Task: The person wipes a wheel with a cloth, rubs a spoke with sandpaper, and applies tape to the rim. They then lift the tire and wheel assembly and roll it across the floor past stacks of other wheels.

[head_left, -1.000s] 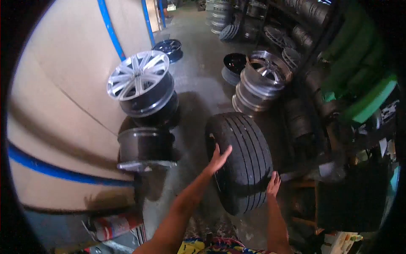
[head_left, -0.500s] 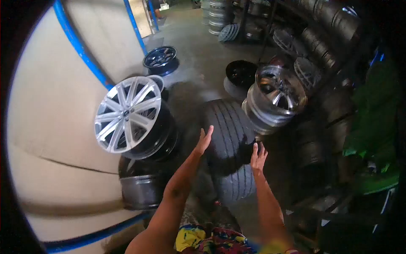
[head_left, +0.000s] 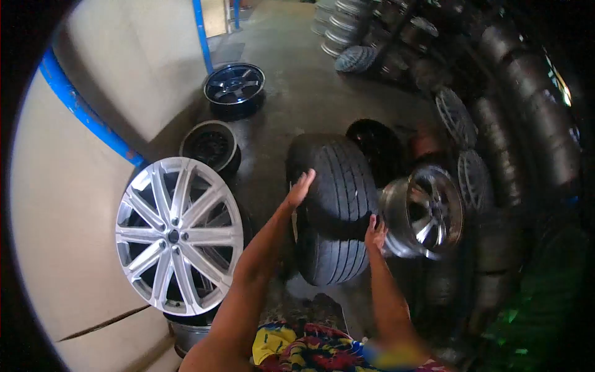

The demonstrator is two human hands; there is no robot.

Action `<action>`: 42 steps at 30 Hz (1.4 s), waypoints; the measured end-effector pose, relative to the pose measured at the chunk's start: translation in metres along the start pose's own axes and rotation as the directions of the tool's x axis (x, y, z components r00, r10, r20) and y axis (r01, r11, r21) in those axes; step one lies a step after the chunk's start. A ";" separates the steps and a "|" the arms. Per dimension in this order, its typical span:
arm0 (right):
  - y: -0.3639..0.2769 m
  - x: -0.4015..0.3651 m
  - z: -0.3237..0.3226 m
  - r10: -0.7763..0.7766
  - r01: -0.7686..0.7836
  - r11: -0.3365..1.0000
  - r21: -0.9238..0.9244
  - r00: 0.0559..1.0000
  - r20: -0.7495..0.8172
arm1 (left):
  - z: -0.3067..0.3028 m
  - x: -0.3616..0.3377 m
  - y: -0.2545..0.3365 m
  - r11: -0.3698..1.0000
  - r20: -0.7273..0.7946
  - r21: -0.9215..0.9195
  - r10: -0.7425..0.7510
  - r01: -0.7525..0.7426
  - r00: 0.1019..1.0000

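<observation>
A black tyre (head_left: 347, 180) with grooved tread stands upright on the floor in front of me. A dark band crosses the middle of its tread. My left hand (head_left: 302, 188) lies along the tyre's left edge, fingers stretched out. At the right edge, my right hand (head_left: 375, 233) has its fingers extended and spread. Both hands are on or very near the tyre; exact contact is hard to tell. To the left, a silver multi-spoke wheel rim (head_left: 175, 235) lies on other rims. A shiny chrome rim (head_left: 427, 214) sits tilted just right of the tyre.
A dark rim (head_left: 234, 87) and a smaller grey-edged rim (head_left: 211, 146) lie on the floor at the left. A black wheel (head_left: 375, 146) is behind the tyre. Stacked silver rims (head_left: 342, 28) stand farther back. Racks of tyres (head_left: 496, 136) line the right; a pale wall (head_left: 62, 217) bounds the left.
My viewpoint has moved forward, so the silver rim looms larger at the left. The tyre stays between my hands. My right hand has come closer to its right edge.
</observation>
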State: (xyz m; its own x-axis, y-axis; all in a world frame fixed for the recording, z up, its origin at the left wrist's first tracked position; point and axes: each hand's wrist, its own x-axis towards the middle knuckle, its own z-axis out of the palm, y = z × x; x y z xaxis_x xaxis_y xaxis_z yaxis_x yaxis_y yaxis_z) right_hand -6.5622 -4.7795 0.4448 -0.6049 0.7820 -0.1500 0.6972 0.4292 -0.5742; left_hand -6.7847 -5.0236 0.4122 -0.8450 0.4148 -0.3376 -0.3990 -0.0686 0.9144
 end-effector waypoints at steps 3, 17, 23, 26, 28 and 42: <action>-0.044 0.070 0.030 0.102 -0.103 0.992 -0.071 0.995 -0.016 | 0.004 -0.042 0.046 0.999 -0.031 -0.002 -0.054 0.054 0.998; -0.239 0.246 0.149 -0.068 0.054 0.987 0.152 0.993 0.095 | -0.096 0.298 0.146 0.977 -0.238 0.203 0.114 -0.065 0.965; -0.313 0.381 0.201 -0.169 0.168 0.977 0.131 0.986 -0.008 | -0.138 0.339 0.074 0.970 -0.282 0.229 -0.017 0.084 0.959; -0.293 0.401 0.237 -0.114 0.106 0.988 0.109 0.991 0.069 | -0.152 0.347 -0.003 0.952 -0.174 0.302 0.012 0.041 0.985; -0.298 0.424 0.259 -0.096 0.050 0.967 0.250 0.980 0.176 | -0.150 0.410 0.015 0.945 -0.169 0.279 0.225 -0.172 0.960; -0.629 0.691 0.356 -0.269 0.220 0.927 0.304 0.954 0.131 | -0.242 0.783 0.249 0.993 -0.230 0.075 -0.073 0.092 0.971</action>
State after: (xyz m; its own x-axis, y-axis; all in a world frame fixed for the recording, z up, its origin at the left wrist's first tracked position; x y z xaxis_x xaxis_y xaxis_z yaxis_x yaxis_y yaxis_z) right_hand -7.5556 -4.6700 0.4153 -0.8150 0.5718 -0.0939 0.3965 0.4322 -0.8099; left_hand -7.6316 -4.9354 0.3220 -0.8727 0.1993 -0.4458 -0.4477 0.0380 0.8934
